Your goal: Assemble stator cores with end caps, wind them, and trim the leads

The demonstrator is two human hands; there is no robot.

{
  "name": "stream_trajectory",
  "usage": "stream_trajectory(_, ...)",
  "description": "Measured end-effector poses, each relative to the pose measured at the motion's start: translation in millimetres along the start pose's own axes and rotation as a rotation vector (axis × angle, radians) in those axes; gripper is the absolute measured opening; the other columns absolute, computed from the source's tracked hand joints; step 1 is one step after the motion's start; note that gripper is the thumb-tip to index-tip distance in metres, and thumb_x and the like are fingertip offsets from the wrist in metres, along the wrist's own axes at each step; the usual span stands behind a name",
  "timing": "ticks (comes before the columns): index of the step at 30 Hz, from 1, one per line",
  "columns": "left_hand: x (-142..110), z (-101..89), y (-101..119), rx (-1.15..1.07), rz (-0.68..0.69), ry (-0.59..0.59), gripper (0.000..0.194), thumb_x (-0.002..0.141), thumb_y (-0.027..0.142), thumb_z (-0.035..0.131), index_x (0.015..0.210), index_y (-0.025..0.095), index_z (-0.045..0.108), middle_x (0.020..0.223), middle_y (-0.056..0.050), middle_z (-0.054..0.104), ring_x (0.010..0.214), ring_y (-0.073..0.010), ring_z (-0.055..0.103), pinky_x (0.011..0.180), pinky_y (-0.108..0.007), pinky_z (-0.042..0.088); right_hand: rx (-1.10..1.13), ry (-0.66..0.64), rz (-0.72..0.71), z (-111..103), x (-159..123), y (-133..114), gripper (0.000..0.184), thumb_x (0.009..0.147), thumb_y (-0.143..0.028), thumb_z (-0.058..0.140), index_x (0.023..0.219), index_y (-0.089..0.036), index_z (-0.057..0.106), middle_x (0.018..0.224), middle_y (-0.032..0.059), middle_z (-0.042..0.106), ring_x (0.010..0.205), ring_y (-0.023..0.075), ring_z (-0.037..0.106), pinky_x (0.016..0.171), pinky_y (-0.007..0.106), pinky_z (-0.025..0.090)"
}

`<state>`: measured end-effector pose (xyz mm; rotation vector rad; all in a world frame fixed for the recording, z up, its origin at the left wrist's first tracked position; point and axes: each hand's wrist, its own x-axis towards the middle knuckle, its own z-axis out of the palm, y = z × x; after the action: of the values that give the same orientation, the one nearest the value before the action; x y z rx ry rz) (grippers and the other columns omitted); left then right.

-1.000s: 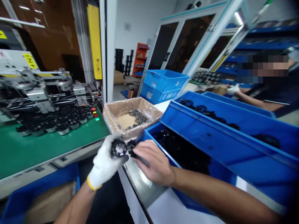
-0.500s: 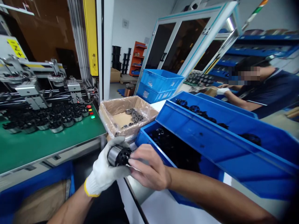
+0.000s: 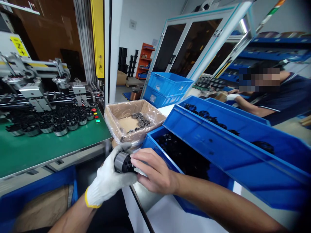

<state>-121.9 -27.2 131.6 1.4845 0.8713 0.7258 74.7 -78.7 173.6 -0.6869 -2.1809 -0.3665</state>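
Observation:
My left hand (image 3: pixel 109 179), in a white glove with a yellow cuff, is closed round a small round part (image 3: pixel 122 161) with a silver metal sleeve and a black plastic core. My bare right hand (image 3: pixel 154 173) is closed on the same part from the right, fingers pressing on its black end. Both hands are over the metal edge of the bench, just in front of a blue bin (image 3: pixel 155 145) full of black plastic parts. A cardboard box (image 3: pixel 116 113) lined with plastic and holding small metal rings stands right behind the hands.
A green machine table (image 3: pixel 48 145) at left carries rows of finished round parts (image 3: pixel 60 129) under metal fixtures. Larger blue bins (image 3: pixel 218 136) with black parts are stacked at right. Another person (image 3: pixel 279 94) in a dark shirt works at the far right.
The part in my left hand has been turned from its open black face to its silver side. My right hand has closed onto its end.

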Motion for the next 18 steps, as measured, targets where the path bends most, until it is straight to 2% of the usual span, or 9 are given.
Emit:
stream_trajectory(7,-2.7,-3.9,3.6,0.028,0.000,-0.018,0.082,0.068,0.027,0.081,0.145,0.028,0.051,0.139,-0.004,0.066,0.114,-0.0278,0.068,0.091,-0.032,0.058,-0.004,0.016,0.065,3.9,-1.5,-4.1,0.043,0.086,-0.006,0.065,0.129,-0.006,0.058,0.112,0.0199,0.069,0.105,0.0275,0.067,0.082,0.042,0.062)
stream_trajectory(12,-2.6,-5.2,4.6,-0.032,-0.020,-0.040,0.079,0.068,0.026,0.080,0.142,0.028,0.054,0.139,-0.003,0.066,0.120,-0.0287,0.065,0.096,-0.033,0.055,0.010,0.013,0.113,4.7,-0.5,-7.5,0.044,0.089,-0.011,0.065,0.132,-0.007,0.057,0.112,0.0196,0.070,0.104,0.0275,0.068,0.082,0.044,0.062)
stream_trajectory(18,-0.6,-5.6,-4.0,-0.123,0.000,-0.062,0.075,0.069,0.026,0.080,0.140,0.028,0.056,0.137,-0.002,0.067,0.122,-0.0274,0.064,0.104,-0.033,0.051,-0.021,-0.009,0.102,4.3,0.2,-8.2,0.042,0.090,-0.011,0.064,0.131,-0.007,0.057,0.110,0.0197,0.070,0.104,0.0281,0.068,0.081,0.044,0.062)
